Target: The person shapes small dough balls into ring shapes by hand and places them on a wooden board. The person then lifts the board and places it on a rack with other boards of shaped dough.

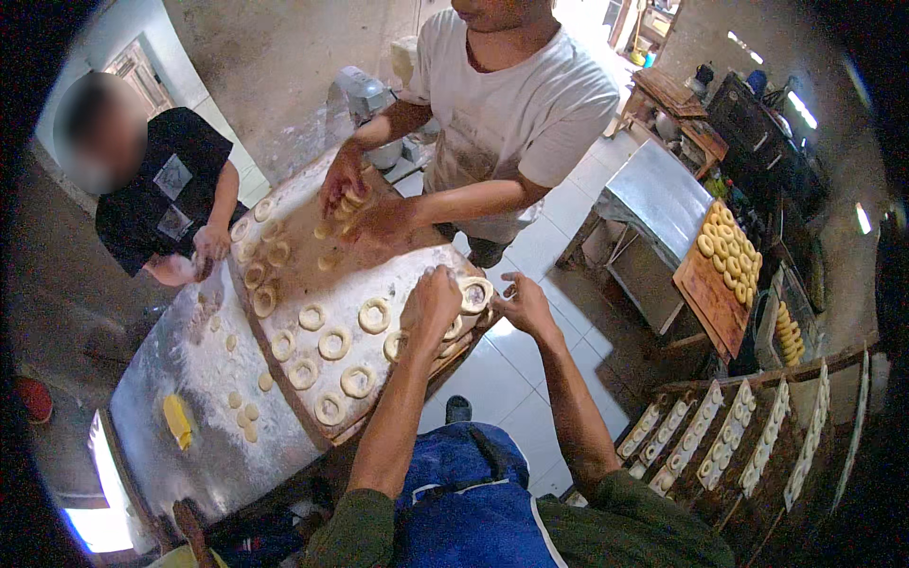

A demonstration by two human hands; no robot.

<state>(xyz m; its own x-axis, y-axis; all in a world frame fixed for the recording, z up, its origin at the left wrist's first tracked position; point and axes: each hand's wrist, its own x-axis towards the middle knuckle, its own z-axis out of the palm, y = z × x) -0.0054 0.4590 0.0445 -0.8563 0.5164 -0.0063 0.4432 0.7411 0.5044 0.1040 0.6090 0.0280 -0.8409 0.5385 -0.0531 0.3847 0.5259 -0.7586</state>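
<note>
A pale dough ring [475,295] is between my two hands at the right corner of the floured board [417,275]. My left hand [434,301] is closed at the ring's left edge; its grip is partly hidden by the back of the hand. Beside the ring's right edge is my right hand [526,305], its fingers apart and lower fingertips close to or touching the dough. Another dough ring [396,346] is partly covered by my left forearm. More rings, such as one dough ring [334,344], lie in loose rows left of my arm.
Across the board a person in a white shirt [516,104] handles dough pieces; another in a black shirt [161,189] works at the left. Yellow fat [177,422] and small dough discs lie on the metal table [151,379]. At right are a board of rings [710,303] and racked trays [729,431].
</note>
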